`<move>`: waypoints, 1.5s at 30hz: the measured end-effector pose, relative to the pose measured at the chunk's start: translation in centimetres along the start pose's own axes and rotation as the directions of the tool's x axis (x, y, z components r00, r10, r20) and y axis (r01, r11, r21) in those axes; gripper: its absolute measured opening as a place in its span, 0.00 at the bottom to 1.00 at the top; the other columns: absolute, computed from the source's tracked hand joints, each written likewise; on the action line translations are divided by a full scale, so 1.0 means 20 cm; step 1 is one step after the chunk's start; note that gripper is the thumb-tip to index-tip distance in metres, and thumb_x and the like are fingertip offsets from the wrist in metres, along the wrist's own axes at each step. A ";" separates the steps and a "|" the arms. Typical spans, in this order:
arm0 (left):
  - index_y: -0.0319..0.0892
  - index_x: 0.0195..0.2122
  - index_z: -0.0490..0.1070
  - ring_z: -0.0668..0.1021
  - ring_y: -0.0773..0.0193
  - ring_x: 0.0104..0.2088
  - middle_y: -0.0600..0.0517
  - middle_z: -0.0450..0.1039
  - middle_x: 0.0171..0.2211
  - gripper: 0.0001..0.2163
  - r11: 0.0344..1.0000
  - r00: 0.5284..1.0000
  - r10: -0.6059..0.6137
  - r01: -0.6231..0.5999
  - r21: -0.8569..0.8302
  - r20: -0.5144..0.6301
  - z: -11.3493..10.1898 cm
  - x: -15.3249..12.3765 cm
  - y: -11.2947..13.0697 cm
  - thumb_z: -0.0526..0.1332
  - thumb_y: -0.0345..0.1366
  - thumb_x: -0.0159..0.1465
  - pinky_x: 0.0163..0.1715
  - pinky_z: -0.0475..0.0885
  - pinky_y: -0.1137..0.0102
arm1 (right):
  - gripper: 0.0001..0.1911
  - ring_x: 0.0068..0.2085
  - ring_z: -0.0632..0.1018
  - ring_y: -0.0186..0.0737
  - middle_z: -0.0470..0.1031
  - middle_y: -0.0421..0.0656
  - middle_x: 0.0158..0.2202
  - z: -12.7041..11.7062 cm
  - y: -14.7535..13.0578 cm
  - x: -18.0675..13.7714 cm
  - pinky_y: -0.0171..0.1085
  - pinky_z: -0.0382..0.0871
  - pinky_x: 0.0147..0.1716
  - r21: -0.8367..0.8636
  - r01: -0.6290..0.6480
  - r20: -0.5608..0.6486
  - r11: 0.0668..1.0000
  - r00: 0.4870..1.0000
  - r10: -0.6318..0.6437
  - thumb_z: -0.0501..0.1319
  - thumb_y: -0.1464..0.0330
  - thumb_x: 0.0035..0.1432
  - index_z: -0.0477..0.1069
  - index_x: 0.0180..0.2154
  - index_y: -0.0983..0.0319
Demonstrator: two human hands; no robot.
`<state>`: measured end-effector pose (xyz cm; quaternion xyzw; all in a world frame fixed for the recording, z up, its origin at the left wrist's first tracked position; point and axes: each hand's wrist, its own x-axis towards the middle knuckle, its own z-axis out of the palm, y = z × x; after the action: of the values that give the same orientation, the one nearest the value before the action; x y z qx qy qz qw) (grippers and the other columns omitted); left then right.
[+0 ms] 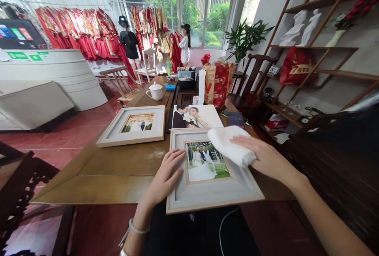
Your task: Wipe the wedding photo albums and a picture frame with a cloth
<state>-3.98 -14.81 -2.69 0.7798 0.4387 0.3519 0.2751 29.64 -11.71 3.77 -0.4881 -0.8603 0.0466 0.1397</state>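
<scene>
A white-matted picture frame (pixel 213 199) with a wedding photo (pixel 204 165) in it lies in front of me, its near edge jutting past the table's edge. My left hand (pixel 170 171) rests on its left side, fingers spread out flat. In my right hand (pixel 256 149) is a folded white cloth (pixel 229 141), pressed against the frame's upper right corner. Part of that corner is hidden under the cloth. A second picture frame (pixel 111 135) lies to the left on the table. Just beyond the near frame is a photo print of a couple (pixel 211 116).
On the wooden table (pixel 124 169) stand a white lidded cup (pixel 155 91), a small blue box (pixel 170 87) and a red-and-tan paper bag (pixel 219 84). A phone (pixel 236 118) with a cable lies at the right. Two people stand by racks of red garments (pixel 85 31) in back.
</scene>
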 end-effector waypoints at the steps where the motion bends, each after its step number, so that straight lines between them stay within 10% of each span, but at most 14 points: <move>1: 0.48 0.61 0.62 0.55 0.53 0.65 0.49 0.60 0.63 0.19 1.000 1.000 -0.001 0.001 -0.003 -0.004 0.00 0.00 0.00 0.50 0.36 0.69 0.64 0.52 0.50 | 0.34 0.63 0.61 0.47 0.64 0.45 0.62 0.03 0.02 0.07 0.50 0.52 0.63 -0.047 -0.019 -0.048 0.999 0.999 0.017 0.52 0.80 0.48 0.65 0.59 0.63; 8: 0.48 0.59 0.65 0.57 0.53 0.65 0.49 0.63 0.61 0.17 0.999 0.999 0.029 -0.030 -0.024 -0.030 0.00 0.00 0.00 0.48 0.37 0.70 0.64 0.51 0.49 | 0.44 0.67 0.48 0.54 0.56 0.47 0.65 0.21 -0.17 0.26 0.60 0.44 0.62 -0.084 0.046 0.076 0.995 0.996 -0.040 0.52 0.84 0.39 0.62 0.60 0.58; 15: 0.50 0.59 0.66 0.57 0.53 0.64 0.50 0.64 0.61 0.18 0.999 0.998 0.042 -0.043 -0.030 -0.038 0.01 0.01 -0.01 0.47 0.36 0.70 0.64 0.52 0.49 | 0.47 0.65 0.57 0.46 0.57 0.32 0.64 0.00 -0.39 -0.21 0.51 0.54 0.62 0.172 0.146 0.389 0.974 0.898 -0.204 0.50 0.84 0.40 0.61 0.60 0.46; 20: 0.50 0.59 0.65 0.57 0.54 0.64 0.50 0.63 0.61 0.18 0.999 0.998 0.043 -0.043 -0.021 -0.040 0.01 0.01 -0.01 0.47 0.36 0.70 0.64 0.51 0.49 | 0.46 0.60 0.66 0.48 0.59 0.27 0.62 -0.05 -0.22 -0.52 0.45 0.68 0.56 0.036 0.061 0.303 0.997 0.950 -0.069 0.51 0.82 0.43 0.58 0.60 0.40; 26: 0.49 0.59 0.65 0.57 0.53 0.64 0.50 0.63 0.62 0.18 0.999 0.999 0.031 -0.032 -0.023 -0.044 0.01 0.00 0.00 0.47 0.37 0.71 0.64 0.53 0.49 | 0.44 0.64 0.57 0.51 0.59 0.43 0.64 0.09 -0.17 -0.25 0.56 0.56 0.61 -0.219 -0.089 0.124 0.972 0.985 0.118 0.50 0.84 0.40 0.61 0.61 0.57; 30: 0.49 0.59 0.66 0.57 0.53 0.64 0.50 0.63 0.61 0.18 0.999 0.999 0.026 -0.026 -0.018 -0.037 0.00 0.00 0.00 0.47 0.37 0.71 0.64 0.53 0.49 | 0.45 0.66 0.47 0.58 0.55 0.49 0.65 0.20 -0.33 -0.07 0.63 0.49 0.61 -0.223 -0.077 0.072 0.972 0.993 0.095 0.50 0.85 0.38 0.62 0.61 0.60; 36: 0.50 0.59 0.66 0.58 0.54 0.64 0.50 0.64 0.60 0.18 0.999 0.998 0.037 -0.038 -0.024 -0.051 0.01 0.01 0.00 0.47 0.36 0.70 0.64 0.52 0.50 | 0.53 0.67 0.43 0.49 0.48 0.38 0.68 0.14 -0.50 -0.15 0.59 0.45 0.63 0.080 0.175 0.319 0.981 0.928 -0.191 0.48 0.85 0.34 0.53 0.64 0.51; 45: 0.50 0.59 0.65 0.57 0.54 0.64 0.50 0.64 0.61 0.18 0.999 0.998 0.039 -0.040 -0.031 -0.043 0.01 0.00 -0.02 0.47 0.34 0.70 0.64 0.51 0.49 | 0.45 0.62 0.64 0.48 0.61 0.33 0.62 -0.01 -0.19 -0.34 0.51 0.63 0.58 -0.026 0.074 0.232 0.997 0.970 -0.066 0.49 0.83 0.40 0.62 0.60 0.47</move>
<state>-4.02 -14.57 -3.08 0.7761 0.4235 0.3807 0.2709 29.80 -19.54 3.56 -0.4511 -0.8880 0.0834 0.0319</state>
